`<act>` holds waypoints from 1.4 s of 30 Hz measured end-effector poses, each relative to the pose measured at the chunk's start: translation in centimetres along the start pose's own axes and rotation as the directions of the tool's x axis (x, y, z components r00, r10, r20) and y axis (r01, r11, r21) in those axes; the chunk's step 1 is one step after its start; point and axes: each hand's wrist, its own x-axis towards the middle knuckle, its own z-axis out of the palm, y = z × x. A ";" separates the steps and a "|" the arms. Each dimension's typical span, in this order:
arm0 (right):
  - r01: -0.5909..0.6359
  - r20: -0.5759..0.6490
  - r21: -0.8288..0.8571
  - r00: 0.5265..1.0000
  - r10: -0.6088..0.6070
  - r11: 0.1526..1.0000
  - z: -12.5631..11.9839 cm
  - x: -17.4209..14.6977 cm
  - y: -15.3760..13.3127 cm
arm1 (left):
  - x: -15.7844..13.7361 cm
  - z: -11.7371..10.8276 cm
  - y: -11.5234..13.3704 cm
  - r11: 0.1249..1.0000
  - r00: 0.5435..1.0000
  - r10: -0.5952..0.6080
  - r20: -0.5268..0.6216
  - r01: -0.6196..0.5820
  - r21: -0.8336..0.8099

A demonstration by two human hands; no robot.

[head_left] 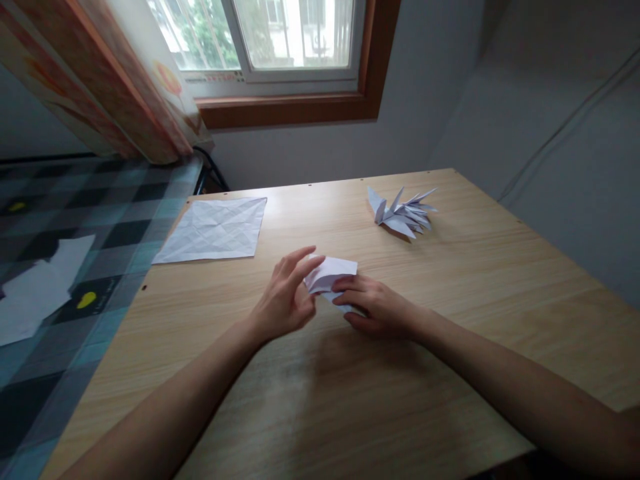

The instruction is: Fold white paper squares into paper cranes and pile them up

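A small piece of folded white paper [334, 269] is between my two hands near the middle of the wooden table. Its upper flap is raised and bent, and a lower layer shows beneath it. My left hand [290, 293] is curled at the paper's left end, index finger over the upper flap and thumb lower down. From the right, my right hand [377, 305] grips the paper with its fingers over the lower layers. The fingers cover part of the folds. Farther back on the right lies a spiky folded-paper model [403, 213] with many pointed flaps.
A creased white paper sheet [215, 230] lies flat at the table's far left. Left of the wooden table [240, 407], several white sheets [37, 293] rest on a checked cloth [30, 373]. A curtain [115, 73] hangs beside the window [295, 40] behind.
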 end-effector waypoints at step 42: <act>0.195 0.026 -0.043 0.981 -0.194 0.980 0.4 0.3 -0.9 | -0.2 0.6 -0.4 0.945 0.971 0.204 -0.125 -0.162 0.283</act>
